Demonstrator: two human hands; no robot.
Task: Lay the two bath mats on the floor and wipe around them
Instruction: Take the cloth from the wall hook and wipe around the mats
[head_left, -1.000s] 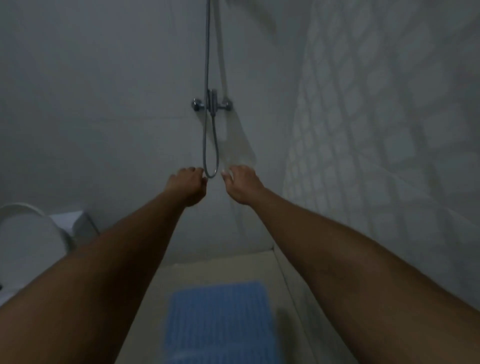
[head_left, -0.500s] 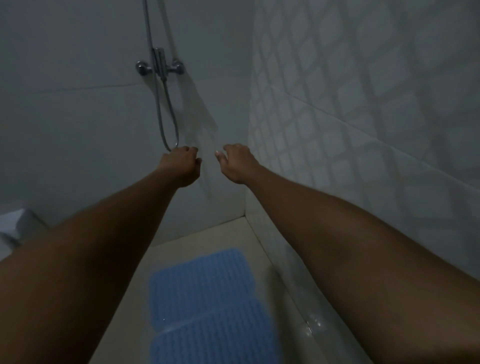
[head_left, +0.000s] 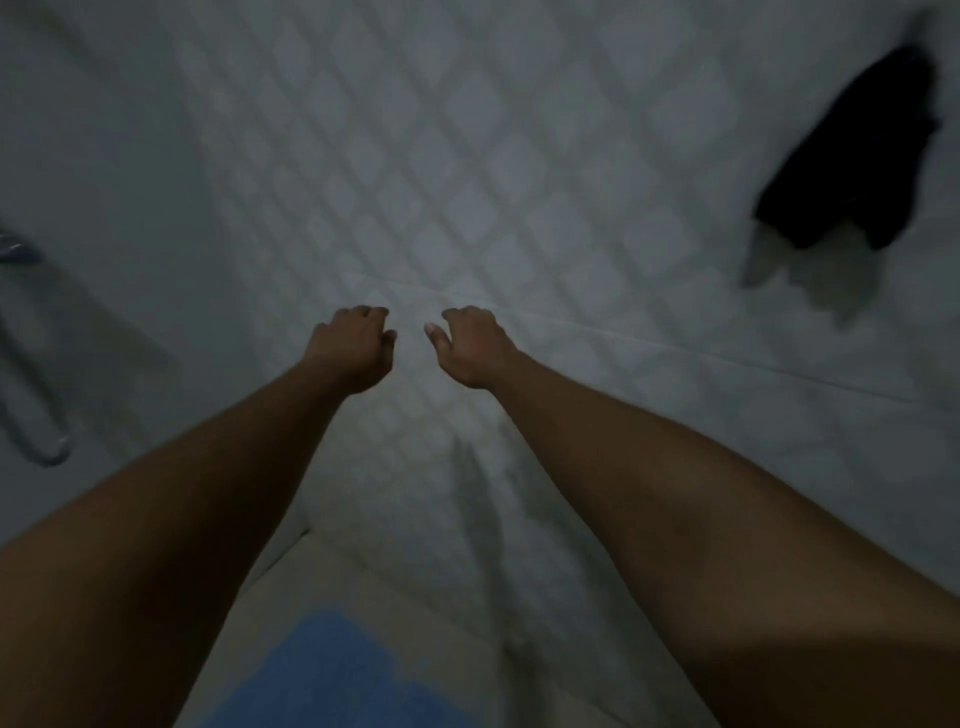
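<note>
The left hand (head_left: 353, 348) and right hand (head_left: 470, 345), close together before the patterned wall (head_left: 519, 156), have loosely curled fingers grasping nothing. A blue bath mat (head_left: 332, 675) lies on the floor (head_left: 322, 582) below.

The blue bath mat (head_left: 332, 675) is cut by the bottom edge; the dark cloth (head_left: 857, 156) is blurred.

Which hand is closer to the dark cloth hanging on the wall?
Right. The right hand is out in front, with the dark cloth up and to its right on the tiled wall; the left hand sits farther left still.
</note>
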